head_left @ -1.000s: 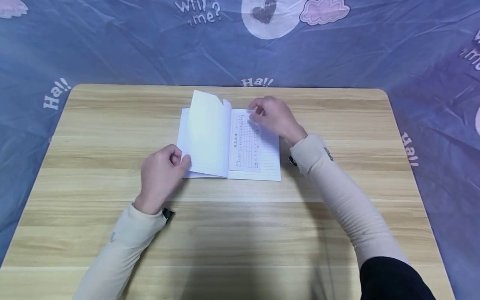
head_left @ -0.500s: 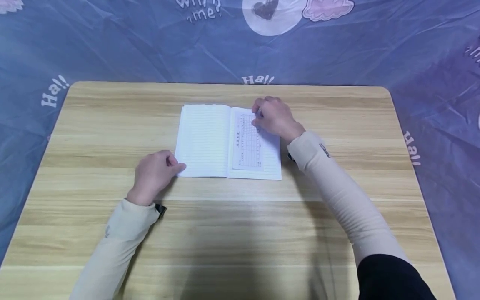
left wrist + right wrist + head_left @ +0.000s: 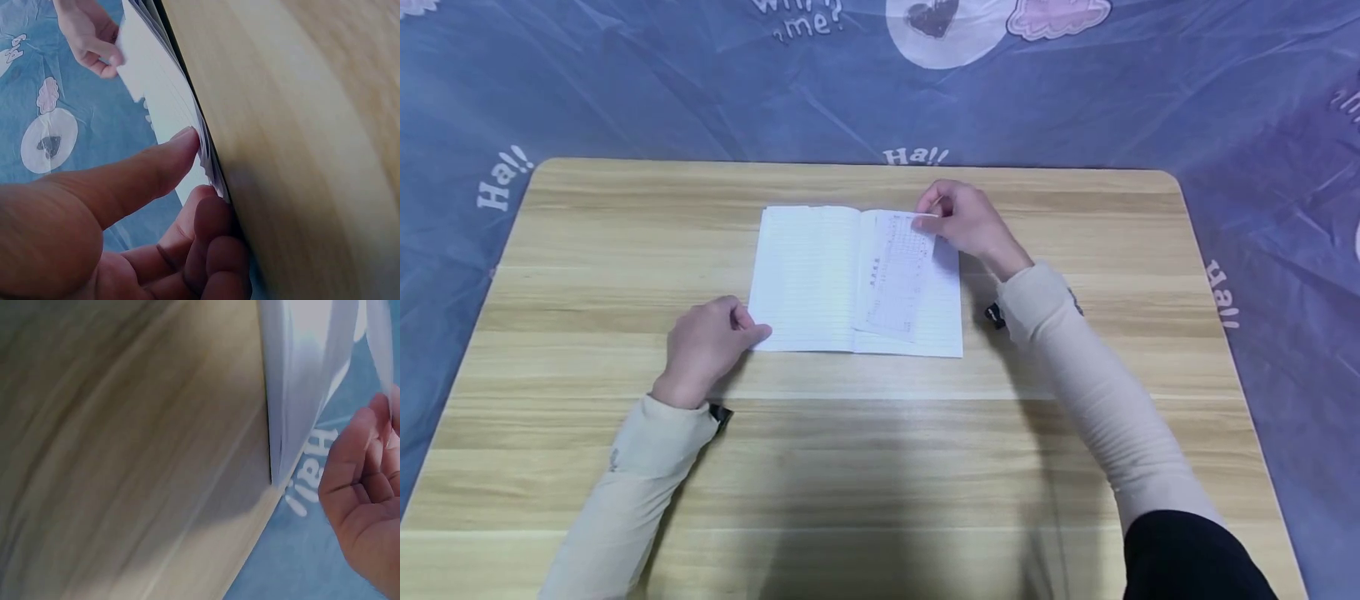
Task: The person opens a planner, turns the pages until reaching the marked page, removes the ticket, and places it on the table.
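An open notebook (image 3: 805, 283) with lined pages lies on the table. Over its right page is a thin printed slip (image 3: 895, 283) with a table grid, tilted, its top corner raised. My right hand (image 3: 970, 218) pinches that corner between thumb and fingers; the right wrist view shows the slip hanging from the fingertips, apart from the notebook's pages. At the notebook's lower left corner, my left hand (image 3: 709, 346) pinches the page edges, thumb on top and curled fingers below, as the left wrist view (image 3: 187, 150) shows.
The wooden table (image 3: 880, 467) has rounded far corners. Behind it and at both sides hangs a blue printed cloth (image 3: 700, 83). Both forearms wear light sleeves, with a dark band at each wrist.
A raised left page has come down flat, and my left hand has shifted slightly left. My right hand has taken the slip's top corner and lifted it, tilting the slip.
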Available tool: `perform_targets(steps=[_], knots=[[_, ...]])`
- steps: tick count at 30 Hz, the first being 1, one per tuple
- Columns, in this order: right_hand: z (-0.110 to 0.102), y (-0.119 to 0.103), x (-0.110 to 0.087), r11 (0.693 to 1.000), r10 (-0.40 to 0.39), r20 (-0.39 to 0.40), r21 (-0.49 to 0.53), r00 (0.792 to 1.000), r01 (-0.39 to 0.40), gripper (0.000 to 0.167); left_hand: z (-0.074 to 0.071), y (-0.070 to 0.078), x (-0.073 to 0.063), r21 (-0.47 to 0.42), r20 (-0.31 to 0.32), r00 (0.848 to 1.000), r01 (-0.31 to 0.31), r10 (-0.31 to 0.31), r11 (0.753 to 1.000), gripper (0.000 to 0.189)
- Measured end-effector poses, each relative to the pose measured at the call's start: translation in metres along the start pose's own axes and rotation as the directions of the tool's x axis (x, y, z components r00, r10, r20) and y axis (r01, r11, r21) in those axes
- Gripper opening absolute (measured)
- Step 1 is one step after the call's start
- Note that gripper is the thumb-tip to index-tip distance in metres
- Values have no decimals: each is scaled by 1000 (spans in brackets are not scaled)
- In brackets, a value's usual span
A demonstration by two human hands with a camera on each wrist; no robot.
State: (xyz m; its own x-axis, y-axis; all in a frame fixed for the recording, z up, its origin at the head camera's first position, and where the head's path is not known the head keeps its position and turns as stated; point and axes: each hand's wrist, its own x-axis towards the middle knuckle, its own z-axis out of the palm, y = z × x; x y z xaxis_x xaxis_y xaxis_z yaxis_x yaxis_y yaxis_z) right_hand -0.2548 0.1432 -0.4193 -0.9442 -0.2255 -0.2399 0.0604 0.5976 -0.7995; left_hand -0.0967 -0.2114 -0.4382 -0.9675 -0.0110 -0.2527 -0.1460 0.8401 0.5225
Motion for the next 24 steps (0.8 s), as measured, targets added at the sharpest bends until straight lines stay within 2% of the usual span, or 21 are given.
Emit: perform_targets(steps=[6, 10, 14, 17, 21, 24], knots=[[-31, 14, -8, 977, 17, -7, 215, 1000, -15, 14, -1, 1, 1, 3, 13, 1000, 8, -8, 1000, 26], [-58, 31, -15, 971, 45, -6, 237, 999, -42, 15, -2, 3, 2, 4, 24, 1000, 16, -16, 1000, 27], [-81, 52, -22, 982, 80, 2, 174, 997, -79, 15, -1, 3, 2, 6, 29, 999, 19, -20, 1000, 27], [-90, 66, -26, 990, 97, 12, 101, 995, -97, 17, -1, 2, 3, 11, 34, 999, 25, -26, 1000, 28], [-92, 81, -29, 995, 78, -9, -55, 997, -78, 18, 0, 1, 4, 24, 41, 999, 28, -29, 999, 29], [-88, 86, -31, 982, 55, -46, -179, 997, -62, 19, 2, 3, 5, 30, 45, 998, 30, -32, 999, 29]])
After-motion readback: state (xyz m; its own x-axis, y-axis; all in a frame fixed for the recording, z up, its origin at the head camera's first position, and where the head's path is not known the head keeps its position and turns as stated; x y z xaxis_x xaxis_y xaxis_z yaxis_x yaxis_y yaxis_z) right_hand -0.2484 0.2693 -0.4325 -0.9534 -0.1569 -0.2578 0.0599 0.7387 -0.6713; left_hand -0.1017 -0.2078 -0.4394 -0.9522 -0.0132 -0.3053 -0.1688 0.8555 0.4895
